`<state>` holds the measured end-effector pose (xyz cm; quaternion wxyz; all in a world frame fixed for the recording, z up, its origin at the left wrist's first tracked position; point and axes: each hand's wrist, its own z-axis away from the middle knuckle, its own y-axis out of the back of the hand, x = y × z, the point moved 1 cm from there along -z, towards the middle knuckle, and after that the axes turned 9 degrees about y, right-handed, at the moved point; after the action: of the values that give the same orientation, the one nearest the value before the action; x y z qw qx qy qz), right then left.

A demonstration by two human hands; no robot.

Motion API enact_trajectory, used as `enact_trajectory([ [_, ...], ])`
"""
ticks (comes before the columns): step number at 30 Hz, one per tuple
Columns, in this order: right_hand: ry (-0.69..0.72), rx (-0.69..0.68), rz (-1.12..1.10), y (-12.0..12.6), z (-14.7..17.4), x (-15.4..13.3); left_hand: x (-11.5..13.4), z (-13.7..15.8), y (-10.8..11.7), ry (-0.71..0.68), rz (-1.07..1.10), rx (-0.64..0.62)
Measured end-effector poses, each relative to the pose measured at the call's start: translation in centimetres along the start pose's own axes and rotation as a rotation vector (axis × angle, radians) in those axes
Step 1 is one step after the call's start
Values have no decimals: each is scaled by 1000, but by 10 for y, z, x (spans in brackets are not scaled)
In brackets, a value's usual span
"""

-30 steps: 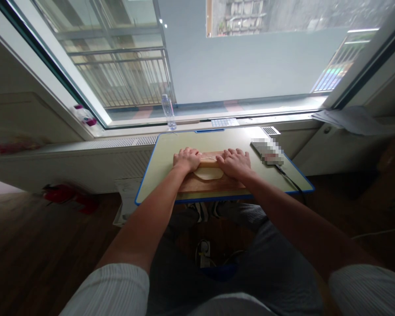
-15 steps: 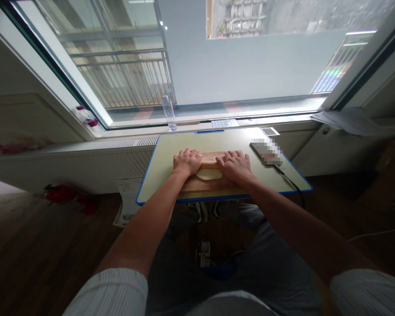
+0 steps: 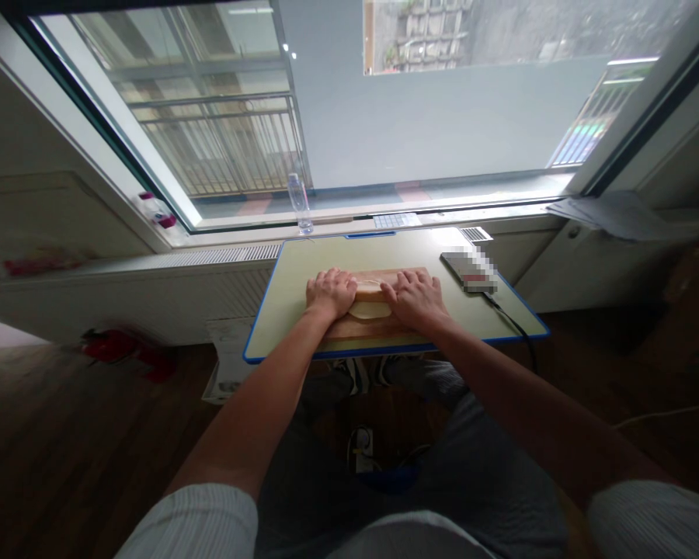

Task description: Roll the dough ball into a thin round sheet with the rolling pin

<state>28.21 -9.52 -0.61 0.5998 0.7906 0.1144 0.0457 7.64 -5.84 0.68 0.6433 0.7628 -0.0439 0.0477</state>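
Note:
A wooden rolling pin (image 3: 371, 292) lies crosswise on a flat piece of pale dough (image 3: 370, 310). Under both is a wooden board (image 3: 355, 329) on a small table (image 3: 288, 299) with a blue rim. My left hand (image 3: 331, 293) is closed over the pin's left end, and my right hand (image 3: 416, 298) covers its right end. The dough's near part shows between my wrists as a smooth rounded edge; some whitish dough also shows just beyond the pin. My hands hide the ends of the pin.
A phone-like device (image 3: 460, 272), partly blurred, lies on the table's right side with a black cable (image 3: 516, 324) running off the edge. A clear bottle (image 3: 300, 206) stands on the windowsill. A red fire extinguisher (image 3: 128, 353) is on the floor at left. A power strip (image 3: 363, 450) lies below.
The view has shifted very slightly. Both hands stay on the rolling pin in almost the same place over the dough.

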Motion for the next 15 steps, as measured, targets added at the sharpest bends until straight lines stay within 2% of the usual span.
enact_trajectory([
  [9,25,25,-5,6,14,-5,-2,11,-4,-9,15,48],
  [15,-1,-22,-3,13,22,-11,-4,20,-4,-13,39,60],
])
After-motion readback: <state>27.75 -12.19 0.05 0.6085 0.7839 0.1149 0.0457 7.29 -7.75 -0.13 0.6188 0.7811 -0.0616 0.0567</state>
